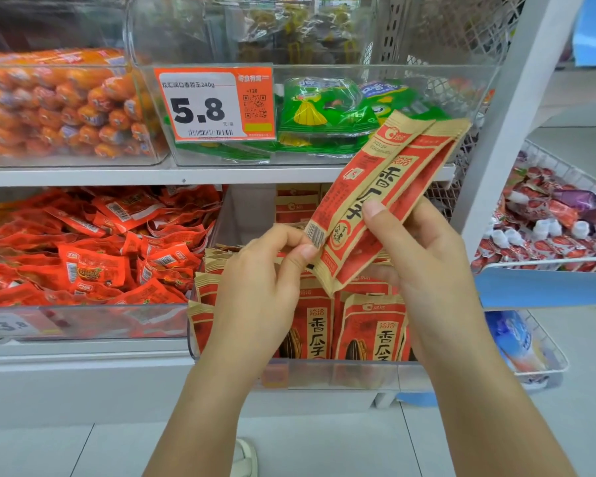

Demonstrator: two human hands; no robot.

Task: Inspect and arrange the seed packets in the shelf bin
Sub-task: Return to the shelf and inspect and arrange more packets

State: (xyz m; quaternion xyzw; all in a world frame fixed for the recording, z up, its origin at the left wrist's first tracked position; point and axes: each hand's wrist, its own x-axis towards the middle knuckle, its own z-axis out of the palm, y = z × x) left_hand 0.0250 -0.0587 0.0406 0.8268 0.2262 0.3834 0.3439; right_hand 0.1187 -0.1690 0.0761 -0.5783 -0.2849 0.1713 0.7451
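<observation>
Over the bin: both hands are up with a pair of seed packets (389, 194) held together above the clear shelf bin (341, 373).
Left hand (265, 270): pinching the bottom corner by the barcode.
Right hand (424, 256): thumb across the front, fingers curled behind (the firmer hold, I'd say).
Long axis: tilted, top end up and right, bottom end pointing down-left toward the bin.
Bin below: more packets (372, 328) standing upright in rows, directly under the hands.
Material: flat kraft-paper pouches, red print, crimped ends.
</observation>
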